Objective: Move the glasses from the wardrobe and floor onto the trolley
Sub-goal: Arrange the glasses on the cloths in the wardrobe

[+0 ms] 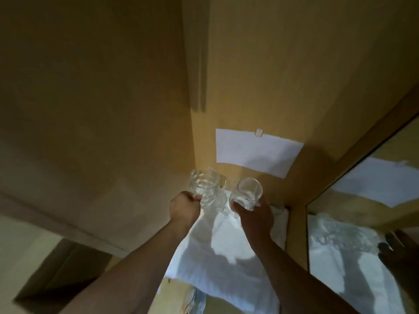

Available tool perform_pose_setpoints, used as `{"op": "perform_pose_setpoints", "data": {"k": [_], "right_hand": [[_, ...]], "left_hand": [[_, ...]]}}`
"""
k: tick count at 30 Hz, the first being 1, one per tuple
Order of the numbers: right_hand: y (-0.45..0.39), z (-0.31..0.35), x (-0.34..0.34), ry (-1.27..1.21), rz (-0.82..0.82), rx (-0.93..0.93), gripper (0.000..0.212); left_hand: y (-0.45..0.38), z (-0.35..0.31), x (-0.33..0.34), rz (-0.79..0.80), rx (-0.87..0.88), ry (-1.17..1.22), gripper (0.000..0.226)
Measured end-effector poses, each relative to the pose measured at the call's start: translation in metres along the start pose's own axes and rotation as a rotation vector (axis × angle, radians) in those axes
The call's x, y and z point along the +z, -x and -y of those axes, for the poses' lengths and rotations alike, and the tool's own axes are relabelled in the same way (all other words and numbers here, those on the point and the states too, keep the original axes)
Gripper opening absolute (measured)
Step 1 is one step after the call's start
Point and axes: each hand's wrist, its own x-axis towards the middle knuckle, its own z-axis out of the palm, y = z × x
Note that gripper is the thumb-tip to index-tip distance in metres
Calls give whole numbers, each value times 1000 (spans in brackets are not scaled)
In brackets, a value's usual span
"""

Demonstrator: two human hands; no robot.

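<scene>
Inside the wooden wardrobe [260, 64], my left hand [184, 208] grips a clear glass mug [205, 184] by its near side. My right hand [255, 217] holds a second clear glass [249, 191], fingers curled around its lower part. Both glasses are raised slightly above a white cloth [226, 252] that covers the shelf. More glass [223, 203] shows blurred between the two hands, low on the cloth. The trolley is not in view.
A white paper sheet [256, 152] is taped to the wardrobe's back panel. A mirror panel [362, 223] on the right reflects the cloth, glasses and a hand. The wardrobe's left wall [90, 109] stands close. A dark opening [63, 270] lies at lower left.
</scene>
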Motion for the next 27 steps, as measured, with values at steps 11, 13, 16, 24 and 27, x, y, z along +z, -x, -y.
{"op": "perform_pose_setpoints", "data": {"k": [11,13,16,24,27], "right_hand": [[72,117,-91,-213,-1,-249,78],[81,128,-103,-235,-5,-295,79],[94,139,-120,-270,18,-338,80],[135,158,-160,-402,74,-450,78],[151,159,-168,-419,49,-473,76]], "left_hand": [[128,-92,-116,-192,166,138,37],[145,-96,-132,-221,190,172,37],[171,-98,-150,-273,204,243,28],[213,-105,-180,-242,265,348,23],[217,-99,-186,-153,280,429,25]]}}
